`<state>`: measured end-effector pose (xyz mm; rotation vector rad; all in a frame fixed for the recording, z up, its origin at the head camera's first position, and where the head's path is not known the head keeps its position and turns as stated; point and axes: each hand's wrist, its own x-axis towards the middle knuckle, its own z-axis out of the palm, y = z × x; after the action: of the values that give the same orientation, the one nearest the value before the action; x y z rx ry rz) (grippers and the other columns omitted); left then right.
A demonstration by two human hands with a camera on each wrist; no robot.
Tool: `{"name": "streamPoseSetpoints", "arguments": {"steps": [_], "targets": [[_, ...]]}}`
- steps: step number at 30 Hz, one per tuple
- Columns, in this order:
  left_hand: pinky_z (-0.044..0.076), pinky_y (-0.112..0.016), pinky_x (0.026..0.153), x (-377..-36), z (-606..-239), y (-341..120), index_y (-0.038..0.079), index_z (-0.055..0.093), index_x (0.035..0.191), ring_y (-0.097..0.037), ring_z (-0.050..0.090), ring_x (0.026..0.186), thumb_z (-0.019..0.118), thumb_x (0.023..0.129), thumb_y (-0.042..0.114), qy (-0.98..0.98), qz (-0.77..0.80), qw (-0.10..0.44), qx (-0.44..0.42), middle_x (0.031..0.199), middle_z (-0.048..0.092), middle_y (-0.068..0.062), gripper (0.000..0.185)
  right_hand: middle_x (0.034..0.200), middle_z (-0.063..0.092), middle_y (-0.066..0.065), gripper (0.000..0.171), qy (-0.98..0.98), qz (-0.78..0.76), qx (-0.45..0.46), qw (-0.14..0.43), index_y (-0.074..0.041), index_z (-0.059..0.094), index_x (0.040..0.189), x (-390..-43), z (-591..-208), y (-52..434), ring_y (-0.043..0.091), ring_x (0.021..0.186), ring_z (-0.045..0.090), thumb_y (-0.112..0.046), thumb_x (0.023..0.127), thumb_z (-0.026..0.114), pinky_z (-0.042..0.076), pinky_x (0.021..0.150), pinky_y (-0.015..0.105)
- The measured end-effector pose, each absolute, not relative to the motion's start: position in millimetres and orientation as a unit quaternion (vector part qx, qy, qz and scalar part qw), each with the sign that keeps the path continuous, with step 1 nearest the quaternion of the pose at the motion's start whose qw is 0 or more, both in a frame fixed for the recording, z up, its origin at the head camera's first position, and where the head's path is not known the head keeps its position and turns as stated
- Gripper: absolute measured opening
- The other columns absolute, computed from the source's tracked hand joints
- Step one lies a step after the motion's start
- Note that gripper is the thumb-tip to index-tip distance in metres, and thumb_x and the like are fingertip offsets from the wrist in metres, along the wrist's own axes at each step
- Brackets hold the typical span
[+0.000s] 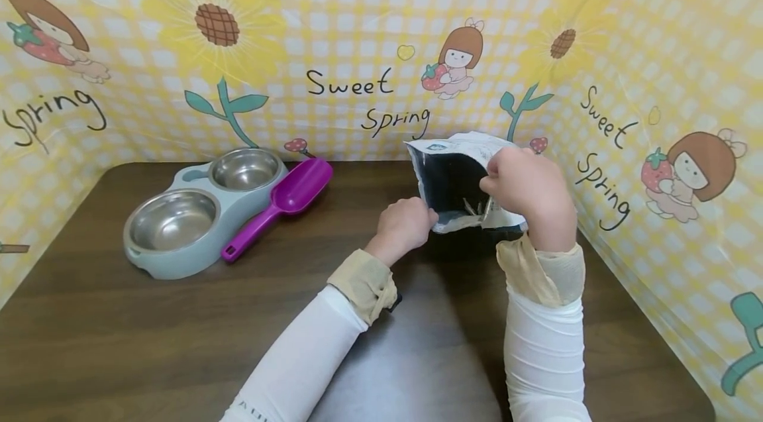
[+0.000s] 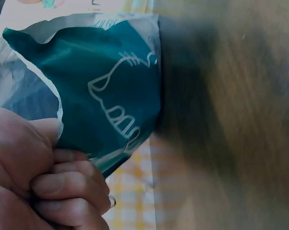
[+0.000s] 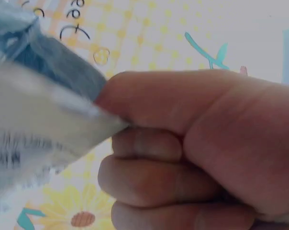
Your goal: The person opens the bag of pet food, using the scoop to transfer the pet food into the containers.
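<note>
A dark teal and white pouch (image 1: 454, 183) stands on the brown table (image 1: 119, 316) at the right of centre. My left hand (image 1: 404, 226) grips its lower left edge with curled fingers (image 2: 63, 184), and the teal side of the pouch (image 2: 101, 91) with white line drawing fills the left wrist view. My right hand (image 1: 524, 187) pinches the pouch's top right part. In the right wrist view the thumb and curled fingers (image 3: 149, 143) clamp the pale pouch edge (image 3: 44, 120). Whether the pouch's top is sealed is hidden from me.
A grey double feeder (image 1: 197, 210) with two steel bowls sits at the left. A purple scoop (image 1: 286, 200) lies beside it, handle toward me. Yellow patterned walls (image 1: 656, 163) close in the table at the back and both sides.
</note>
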<state>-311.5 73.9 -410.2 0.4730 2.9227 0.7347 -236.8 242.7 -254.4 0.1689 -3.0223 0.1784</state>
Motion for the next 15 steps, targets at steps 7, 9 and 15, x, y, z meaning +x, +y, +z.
{"name": "streamPoseSetpoints", "arguments": {"steps": [7,9,15], "targets": [[0.042,-0.040,0.058,-355,-459,58,0.021,0.046,0.057,-0.021,0.045,0.054,0.045,0.110,0.047,0.906,0.384,0.075,0.159,0.057,0.044,0.003,0.059,0.054,0.026,-0.008,0.044,-0.993,0.076,0.068,0.056,-0.021,0.035,0.053,-239,-256,232,0.014,0.051,0.030,-0.017,0.093,0.054,0.025,0.050,0.031],[0.042,-0.039,0.059,-339,-440,53,0.018,0.047,0.061,-0.022,0.044,0.053,0.046,0.112,0.046,0.879,0.441,0.117,0.140,0.058,0.044,0.000,0.058,0.054,0.027,-0.008,0.046,-0.994,0.074,0.061,0.055,-0.020,0.037,0.053,-241,-256,230,0.016,0.052,0.033,-0.020,0.095,0.055,0.027,0.051,0.032],[0.037,-0.031,0.050,-293,-401,48,0.014,0.052,0.069,-0.018,0.046,0.054,0.053,0.102,0.073,0.810,0.550,0.192,0.062,0.062,0.050,0.000,0.067,0.053,0.033,-0.005,0.051,-0.994,0.061,0.058,0.069,-0.018,0.043,0.055,-244,-257,230,0.020,0.053,0.043,-0.024,0.105,0.054,0.034,0.052,0.035]]}}
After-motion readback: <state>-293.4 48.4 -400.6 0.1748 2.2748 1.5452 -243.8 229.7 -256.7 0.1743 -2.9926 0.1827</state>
